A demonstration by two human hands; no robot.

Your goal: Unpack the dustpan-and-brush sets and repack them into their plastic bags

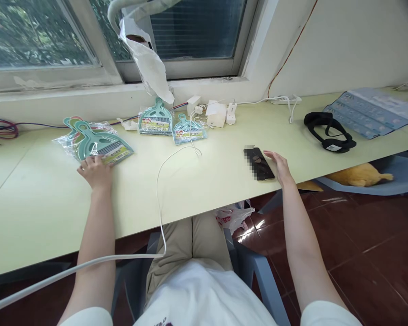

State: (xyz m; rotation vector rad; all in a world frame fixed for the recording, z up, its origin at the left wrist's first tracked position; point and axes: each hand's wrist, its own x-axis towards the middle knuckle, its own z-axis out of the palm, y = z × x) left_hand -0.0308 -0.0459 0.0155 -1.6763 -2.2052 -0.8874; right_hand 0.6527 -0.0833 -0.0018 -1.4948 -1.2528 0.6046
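Note:
My left hand (95,172) lies at the near edge of a small pile of mini dustpan-and-brush sets (104,144) in clear plastic, at the left of the table. Its fingers are spread and touch the front of the top pack; no grip around it shows. The top dustpans are mint green, and a pinkish one peeks out behind. My right hand (280,166) rests on its side on the table, fingers stretched out and holding nothing. Just left of it lies a black phone (263,163), its screen partly pixelated.
Two more packed dustpan sets, one near the wall (155,118) and a smaller one (189,131), lie mid-table. Behind are a power strip (231,113) and white adapters. A white cable (158,190) crosses the table and my lap. Black headgear (329,133) and blue sheets (363,113) lie right.

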